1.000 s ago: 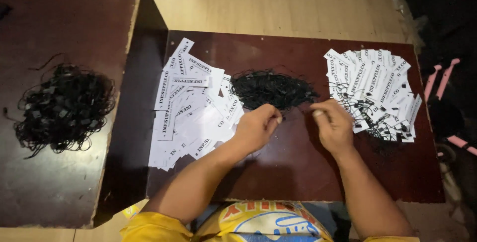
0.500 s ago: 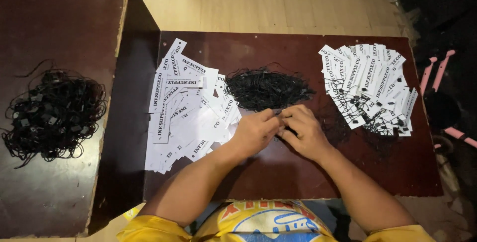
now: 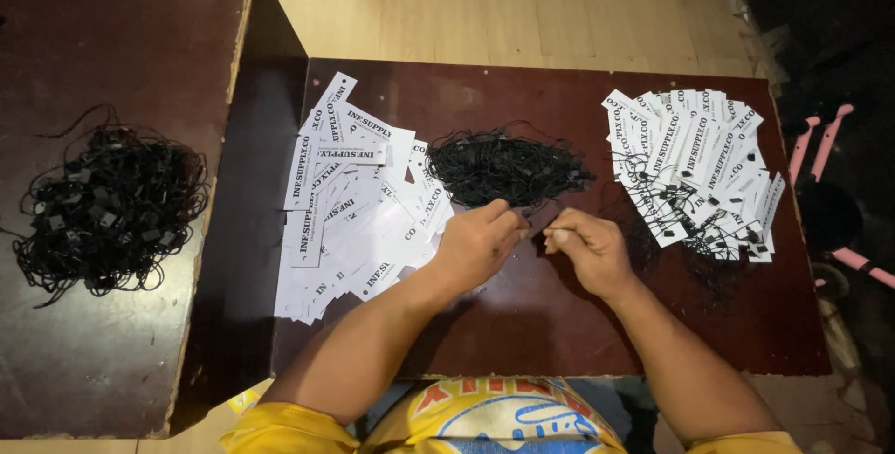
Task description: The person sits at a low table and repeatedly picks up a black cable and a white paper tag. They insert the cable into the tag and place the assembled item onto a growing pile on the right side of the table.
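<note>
Below the black string pile (image 3: 508, 167), left hand (image 3: 477, 244) and right hand (image 3: 585, 244) curl together.

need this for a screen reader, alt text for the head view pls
A person's left hand and right hand meet over a dark table, just below a heap of black strings, between loose white tags and strung tags.

You have one view only, from the camera on your head, looking almost straight down over your forearms onto the dark low table (image 3: 559, 323) from fairly close. It also takes in the taller brown table (image 3: 112, 342) on your left and a strip of wooden floor (image 3: 485, 6) at the far side. The right edge is too dark to read well.
</note>
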